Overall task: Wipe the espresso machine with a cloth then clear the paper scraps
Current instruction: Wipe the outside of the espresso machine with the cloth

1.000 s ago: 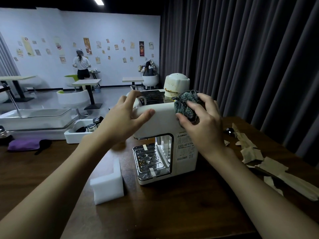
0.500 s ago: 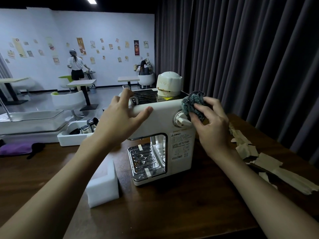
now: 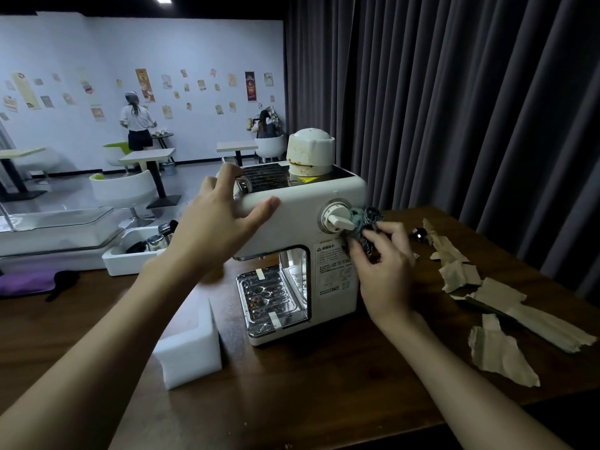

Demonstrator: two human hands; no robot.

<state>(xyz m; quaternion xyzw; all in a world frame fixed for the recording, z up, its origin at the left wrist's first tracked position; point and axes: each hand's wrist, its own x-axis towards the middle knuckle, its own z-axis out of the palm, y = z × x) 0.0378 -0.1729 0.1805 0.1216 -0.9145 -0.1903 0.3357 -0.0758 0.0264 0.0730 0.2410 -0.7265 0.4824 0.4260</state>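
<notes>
Espresso machine [image 3: 302,206] on desk [image 3: 324,381], left hand [image 3: 214,228] resting open-fingered on its top-left corner, right hand [image 3: 383,271] fingers [image 3: 389,227] gripping cloth [image 3: 367,220] beside its dial [image 3: 336,217], paper scraps [image 3: 500,352] to its right

The left hand [image 3: 220,222] rested on the espresso machine [image 3: 302,203] while the right hand [image 3: 383,264] pinched a cloth [image 3: 365,222] against its side, beside paper scraps [image 3: 500,349].

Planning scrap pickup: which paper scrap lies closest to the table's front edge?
The broad torn paper scrap nearest the viewer; the other scraps lie farther back, toward the curtain.
</notes>
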